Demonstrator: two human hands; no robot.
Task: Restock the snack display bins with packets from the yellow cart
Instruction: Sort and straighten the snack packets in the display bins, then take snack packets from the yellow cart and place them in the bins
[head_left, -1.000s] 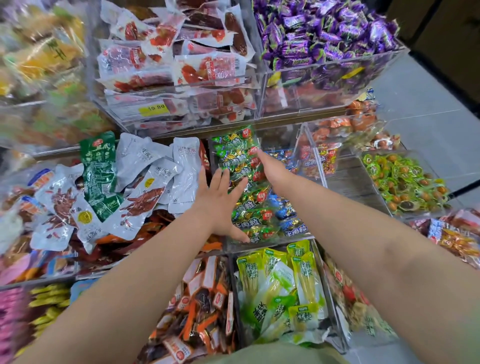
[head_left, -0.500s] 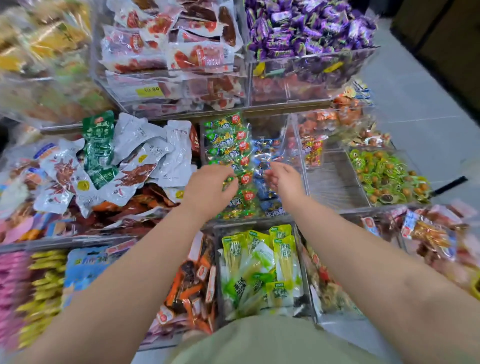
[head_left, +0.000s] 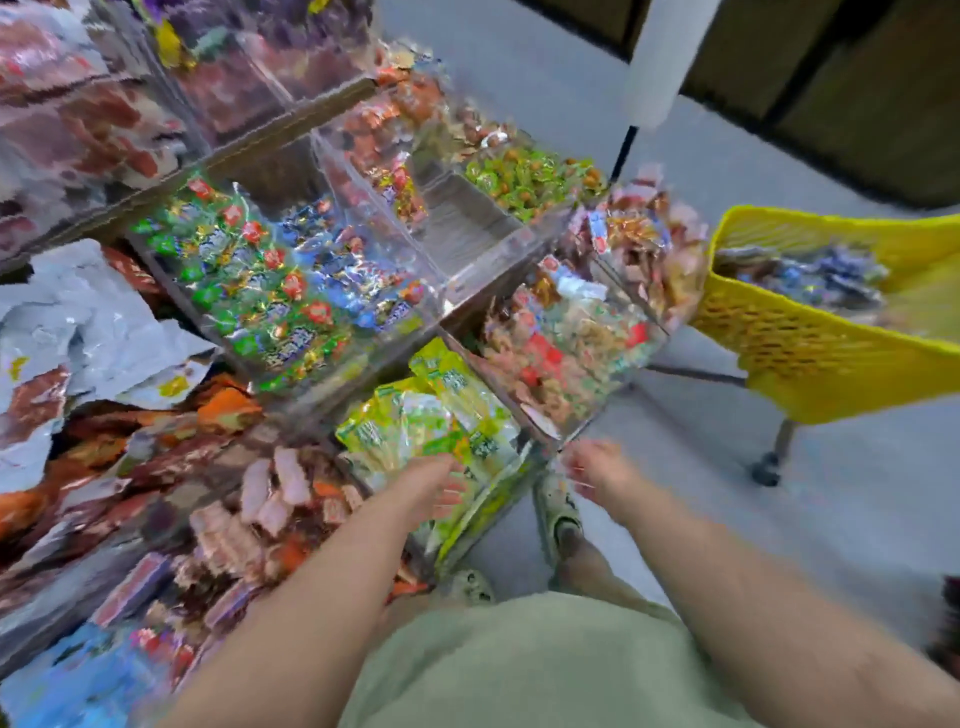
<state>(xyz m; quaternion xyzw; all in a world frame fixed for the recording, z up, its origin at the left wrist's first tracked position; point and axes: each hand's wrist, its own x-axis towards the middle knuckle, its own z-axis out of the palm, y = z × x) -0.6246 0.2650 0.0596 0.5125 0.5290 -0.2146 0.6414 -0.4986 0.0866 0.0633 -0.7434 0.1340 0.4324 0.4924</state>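
The view is motion-blurred. The clear bin (head_left: 270, 291) of green and blue foil sweets sits in the middle row of the display. My left hand (head_left: 434, 488) hovers over the front bin of lime-green packets (head_left: 441, 415), fingers loosely apart with nothing in it. My right hand (head_left: 597, 467) hangs just off the display's front corner, above the floor, and also holds nothing. The yellow cart (head_left: 810, 353) stands to the right, and blue-purple packets (head_left: 810, 275) lie inside it.
An empty clear bin (head_left: 467, 228) sits right of the sweets bin. Mixed red and green packets (head_left: 561, 338) fill the corner bin beside the cart. Silver pouches (head_left: 93, 322) pile up at the left. My sandalled foot (head_left: 561, 514) stands on grey floor.
Both hands have pulled back from the green and blue sweets bin toward my body. The view has swung right and down, bringing the yellow cart into sight.
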